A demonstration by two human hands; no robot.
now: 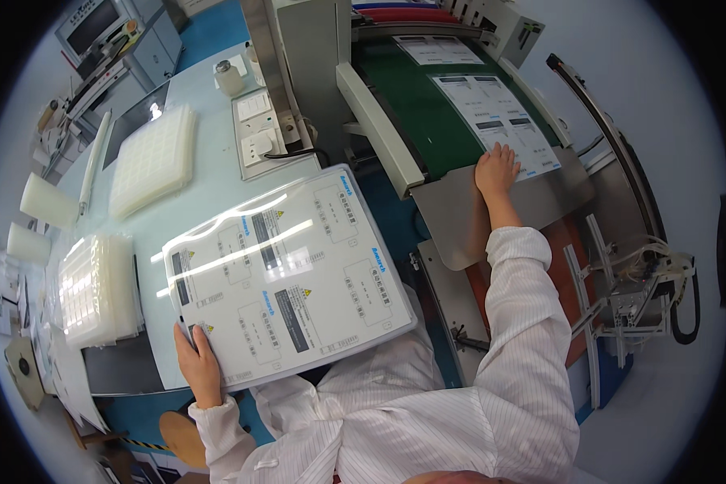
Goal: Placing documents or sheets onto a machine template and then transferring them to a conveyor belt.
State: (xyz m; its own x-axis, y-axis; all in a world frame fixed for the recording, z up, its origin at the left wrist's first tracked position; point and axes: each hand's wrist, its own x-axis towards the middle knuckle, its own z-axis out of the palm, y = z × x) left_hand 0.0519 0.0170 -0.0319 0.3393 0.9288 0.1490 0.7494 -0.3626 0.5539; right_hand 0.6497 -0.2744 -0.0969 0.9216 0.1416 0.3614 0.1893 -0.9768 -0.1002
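Note:
A thick stack of printed clear-and-white sheets (290, 278) lies tilted across my lap and the near edge of the table. My left hand (198, 365) grips its lower left edge, fingers on the top face. Out to the right, my right hand (498, 168) rests on the near left part of a printed sheet (486, 113), its fingers extended over the surface. That sheet lies on a green conveyor belt (407, 105), with its near end over a metal plate (532, 202). Farther up the belt is a second printed sheet (438, 50).
Stacks of pale translucent sheets (153, 160) and bagged sheets (97, 290) stand on the glass-topped table (218, 194). White rolls (47, 200) sit at its left. A bottle (228, 78) and power sockets (258, 145) are toward the back. A metal-framed mechanism (621, 298) stands at right.

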